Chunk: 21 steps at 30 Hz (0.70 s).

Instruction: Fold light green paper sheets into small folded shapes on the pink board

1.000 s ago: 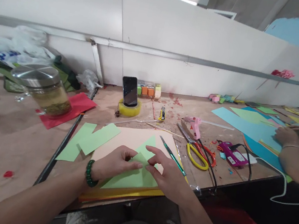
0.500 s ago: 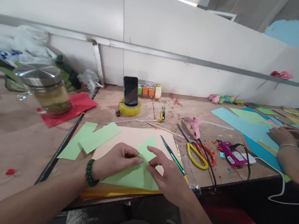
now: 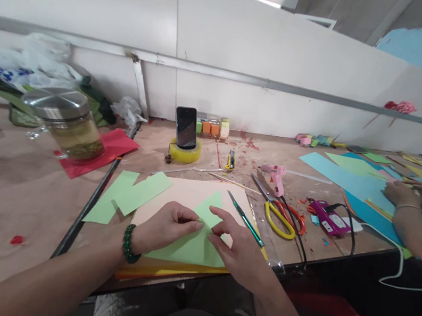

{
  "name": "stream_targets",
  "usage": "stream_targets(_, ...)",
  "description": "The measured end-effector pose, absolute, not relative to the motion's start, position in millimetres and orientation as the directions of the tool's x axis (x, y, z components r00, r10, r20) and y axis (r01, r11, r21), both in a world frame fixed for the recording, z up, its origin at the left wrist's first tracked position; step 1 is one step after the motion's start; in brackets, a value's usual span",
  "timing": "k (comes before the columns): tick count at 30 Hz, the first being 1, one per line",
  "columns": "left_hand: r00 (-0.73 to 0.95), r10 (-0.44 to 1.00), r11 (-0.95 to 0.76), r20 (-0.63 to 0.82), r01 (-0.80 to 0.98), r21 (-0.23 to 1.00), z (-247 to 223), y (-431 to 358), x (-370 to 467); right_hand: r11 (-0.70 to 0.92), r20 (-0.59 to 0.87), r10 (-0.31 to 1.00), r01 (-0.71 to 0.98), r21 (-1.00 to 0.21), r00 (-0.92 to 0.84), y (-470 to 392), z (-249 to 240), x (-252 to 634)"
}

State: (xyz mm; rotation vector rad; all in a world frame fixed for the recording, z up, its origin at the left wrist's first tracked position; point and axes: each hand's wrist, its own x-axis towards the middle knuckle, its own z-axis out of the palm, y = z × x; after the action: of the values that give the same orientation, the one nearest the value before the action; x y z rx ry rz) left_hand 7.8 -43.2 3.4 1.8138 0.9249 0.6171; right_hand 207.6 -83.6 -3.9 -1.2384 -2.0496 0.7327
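In the head view a sheet of light green paper (image 3: pixel 179 248) lies in front of me, its pointed upper part rising between my hands. My left hand (image 3: pixel 171 227), with a green bead bracelet at the wrist, pinches the paper with thumb and forefinger. My right hand (image 3: pixel 233 242) has its forefinger raised, while the thumb and another fingertip close at the paper's middle. What exactly lies between the fingertips is too small to see. Under the green paper is a stack topped by a pale peach sheet (image 3: pixel 185 189). A green craft knife (image 3: pixel 245 219) rests on it beside my right hand.
Green strips (image 3: pixel 144 195) lie left. Scissors (image 3: pixel 279 218), a pink glue gun (image 3: pixel 276 177) and a purple power strip (image 3: pixel 330 218) lie right. A phone (image 3: pixel 186 128) leans on a tape roll (image 3: pixel 184 152). A glass jar (image 3: pixel 73 135) stands left. Another person's hands (image 3: pixel 405 196) work far right.
The view has shifted very slightly. Both my hands keep nearly the same pose at the green paper. The other person's hands have moved a little.
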Motion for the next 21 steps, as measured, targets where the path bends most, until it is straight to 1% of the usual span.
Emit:
stream_targets(6,0.575,0.817,-0.271,0.030,0.338,0.901,1.1,-43.0,7.9,0.409,0.227,0.902,0.555,-0.725,-0.368,-82.2,-5.8,206.8)
stream_targets(15,0.563,0.826,-0.230,0.020,0.305,0.924,4.4,-43.4,8.7,0.416,0.243,0.901,0.558,-0.718,-0.359,-83.3,-3.0,205.4)
stream_targets(21,0.550,0.835,-0.209,0.001,0.316,0.925,3.5,-42.2,7.6,0.420,0.259,0.901,0.548,-0.723,-0.349,-79.7,-4.1,203.1)
